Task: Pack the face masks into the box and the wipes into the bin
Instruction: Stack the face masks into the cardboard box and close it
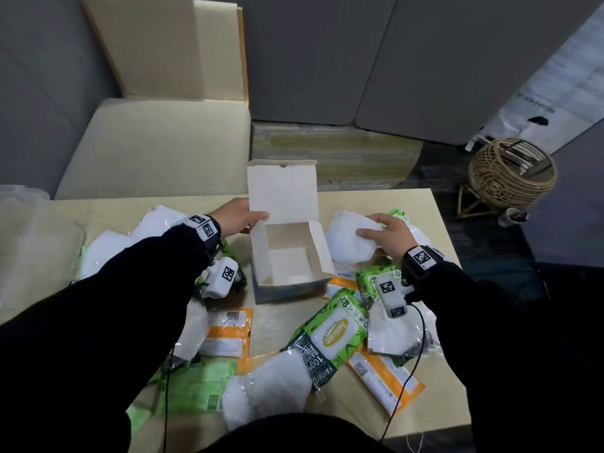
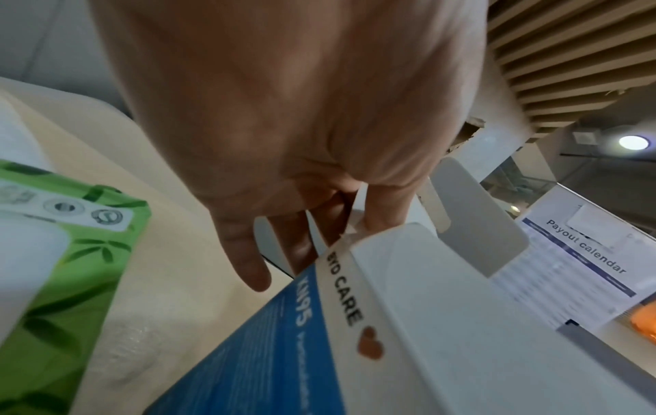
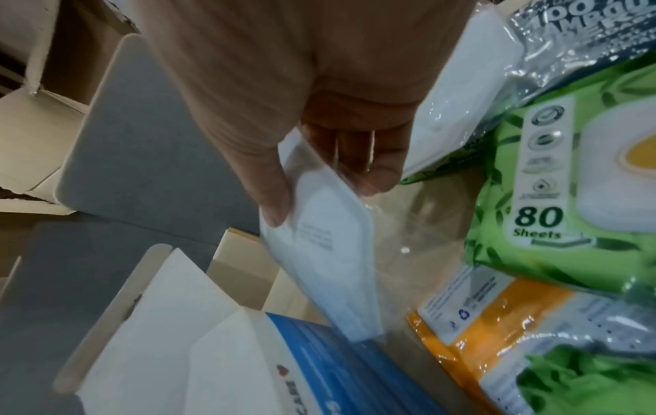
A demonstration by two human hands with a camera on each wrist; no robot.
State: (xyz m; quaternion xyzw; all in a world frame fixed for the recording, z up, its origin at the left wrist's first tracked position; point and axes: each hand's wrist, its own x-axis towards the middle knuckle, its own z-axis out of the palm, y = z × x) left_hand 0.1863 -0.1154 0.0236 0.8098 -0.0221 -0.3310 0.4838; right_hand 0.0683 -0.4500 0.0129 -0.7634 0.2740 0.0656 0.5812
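Nearest the head camera, a white folded face mask in clear plastic wrap (image 1: 271, 384) lies at the near table edge, in front of the open white cardboard box with blue printed sides (image 1: 287, 253). Beside that mask, in front and to the right of the box, rests a green wipes pack with a white flip lid (image 1: 333, 335), overlapping an orange-and-white flat wipes pack (image 1: 382, 384). Box interior appears empty; its lid flap stands upright at the far side. Left hand (image 1: 235, 217) pinches the left edge of that lid flap, thumb in front, fingers (image 2: 245, 252) behind. Right hand (image 1: 389, 235) holds a second white wrapped face mask (image 1: 349, 240) just right of the box, clear of the table, thumb (image 3: 273, 193) and fingers curled around its upper edge. More masks and wipes packs lie scattered left and right of the box on the pale wooden table (image 1: 421, 204). Well right of the box, on the floor, stands a woven rattan basket on a stand (image 1: 510, 174).
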